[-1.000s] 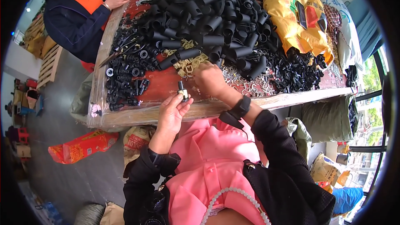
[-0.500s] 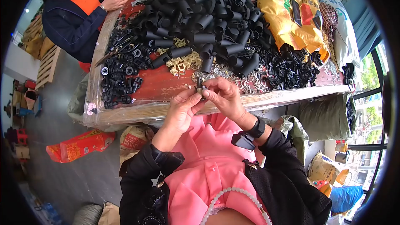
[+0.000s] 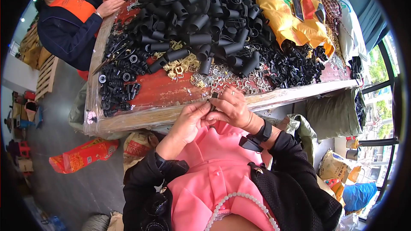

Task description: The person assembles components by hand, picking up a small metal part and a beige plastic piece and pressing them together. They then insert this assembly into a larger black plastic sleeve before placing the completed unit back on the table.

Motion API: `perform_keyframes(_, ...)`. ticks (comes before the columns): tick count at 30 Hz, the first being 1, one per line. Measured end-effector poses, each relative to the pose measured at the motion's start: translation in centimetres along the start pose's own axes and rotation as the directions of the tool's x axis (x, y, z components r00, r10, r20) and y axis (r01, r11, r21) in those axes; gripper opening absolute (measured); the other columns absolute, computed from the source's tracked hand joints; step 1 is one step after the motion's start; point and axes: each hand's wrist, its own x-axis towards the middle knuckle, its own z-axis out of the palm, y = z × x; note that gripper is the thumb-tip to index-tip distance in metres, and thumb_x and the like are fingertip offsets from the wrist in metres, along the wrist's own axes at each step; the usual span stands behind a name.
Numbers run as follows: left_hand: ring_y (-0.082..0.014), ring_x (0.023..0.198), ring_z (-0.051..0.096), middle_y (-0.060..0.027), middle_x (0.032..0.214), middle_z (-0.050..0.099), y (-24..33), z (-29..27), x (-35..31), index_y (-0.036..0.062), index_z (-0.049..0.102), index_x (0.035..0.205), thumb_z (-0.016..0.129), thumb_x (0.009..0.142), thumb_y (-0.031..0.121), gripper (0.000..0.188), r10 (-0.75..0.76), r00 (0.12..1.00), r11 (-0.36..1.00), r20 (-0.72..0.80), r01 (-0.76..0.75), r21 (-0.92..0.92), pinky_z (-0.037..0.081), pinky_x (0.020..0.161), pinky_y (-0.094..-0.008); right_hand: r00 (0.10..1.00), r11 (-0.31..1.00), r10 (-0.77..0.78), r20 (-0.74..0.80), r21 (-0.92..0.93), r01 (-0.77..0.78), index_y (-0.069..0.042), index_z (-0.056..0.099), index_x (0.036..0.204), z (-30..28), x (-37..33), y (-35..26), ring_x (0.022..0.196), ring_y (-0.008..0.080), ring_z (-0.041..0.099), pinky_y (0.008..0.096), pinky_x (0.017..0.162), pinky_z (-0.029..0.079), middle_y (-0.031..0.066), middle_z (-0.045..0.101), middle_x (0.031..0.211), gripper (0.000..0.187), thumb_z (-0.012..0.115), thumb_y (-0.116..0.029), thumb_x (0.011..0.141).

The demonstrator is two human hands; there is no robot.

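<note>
My left hand (image 3: pixel 187 123) and my right hand (image 3: pixel 231 110) meet in front of the table's near edge. Between their fingertips is a small black plastic part (image 3: pixel 214 96), mostly covered by the fingers, so its full shape is hidden. Both hands pinch it. Beyond them, silver-coloured wire clips (image 3: pixel 253 84) lie scattered on the red tabletop (image 3: pixel 158 87), beside a small heap of brass-coloured clips (image 3: pixel 177 67). A large pile of black tubular pieces (image 3: pixel 199 23) rises behind these. Black ringed fittings (image 3: pixel 114 89) sit at the left, and small black pieces (image 3: pixel 295 68) at the right.
A co-worker (image 3: pixel 70 21) stands at the table's far left, hands together over its edge. Scissors-like blades (image 3: pixel 104 65) lie near the left edge. A yellow sack (image 3: pixel 291 8) and a white sack (image 3: pixel 349 25) stand at the right. A red bag (image 3: pixel 83 156) lies on the floor.
The black part, held upright before with its top sticking out, is now lower, tilted and more covered by my fingers. My right fingers have shifted over its top. The view has shifted slightly.
</note>
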Motion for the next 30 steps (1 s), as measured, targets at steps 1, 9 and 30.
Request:
perform_keyframes(1,-0.0102,0.067,0.055,-0.0039,0.08,0.057,0.1,-0.3,0.1,0.0022,0.055,0.092,0.049,0.084,0.021,0.021,0.0,1.0,1.0,-0.001,0.0,-0.004,0.048,0.063,-0.0227,1.0,1.0,-0.009,0.011,0.017,0.009,-0.002,0.056,0.082,0.0,0.0,0.1,0.054,0.0194,0.044,0.0289,0.051,0.037,0.0044,0.044,0.061,0.031,0.068,-0.023,0.061)
perform_keyframes(9,-0.0131,0.066,0.057,-0.0075,0.076,0.057,0.4,-4.4,1.4,-0.0001,0.053,0.092,0.045,0.086,0.023,0.025,0.186,0.982,0.976,0.025,-0.187,0.11,0.049,0.061,-0.0232,0.986,0.981,0.07,0.149,-0.191,-0.041,-0.004,0.054,0.09,2.2,1.8,6.4,0.068,0.0201,0.049,0.0299,0.059,0.038,0.0055,0.052,0.077,0.028,0.062,-0.006,0.064)
perform_keyframes(30,-0.0146,0.071,0.057,-0.0109,0.089,0.058,2.3,-3.6,0.6,0.0002,0.05,0.098,0.05,0.083,0.015,0.022,0.142,0.987,0.99,-0.08,-0.14,0.02,0.048,0.064,-0.023,0.57,0.197,0.803,0.174,0.826,-0.528,0.0,0.05,0.102,-3.7,3.4,8.6,0.076,0.013,0.052,0.0258,0.065,0.041,0.0051,0.053,0.085,0.028,0.044,-0.022,0.085)
